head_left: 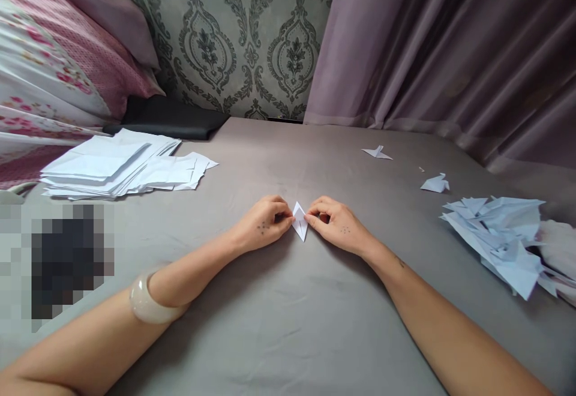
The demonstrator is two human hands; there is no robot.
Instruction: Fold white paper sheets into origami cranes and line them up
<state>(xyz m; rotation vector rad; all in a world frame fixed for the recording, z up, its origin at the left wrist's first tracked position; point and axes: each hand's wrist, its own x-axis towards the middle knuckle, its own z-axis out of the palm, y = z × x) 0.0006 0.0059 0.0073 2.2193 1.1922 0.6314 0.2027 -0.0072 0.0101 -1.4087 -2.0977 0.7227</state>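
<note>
Between my hands, just above the grey cloth, is a small white folded paper [300,223] shaped like a narrow diamond, with a dark slit down its lower middle. My left hand [266,222] pinches its left corner between thumb and curled fingers. On the opposite side my right hand [336,223] grips the right corner the same way. One point of the paper faces away from me and the other faces toward me. A pale bangle circles my left forearm.
A stack of white paper sheets [108,165] lies at the left, before a black folded item [168,117]. To the right are a folded paper bird [435,183], another small folded paper [378,153] and a pile of folded papers [499,234]. Purple curtains [405,42] hang behind.
</note>
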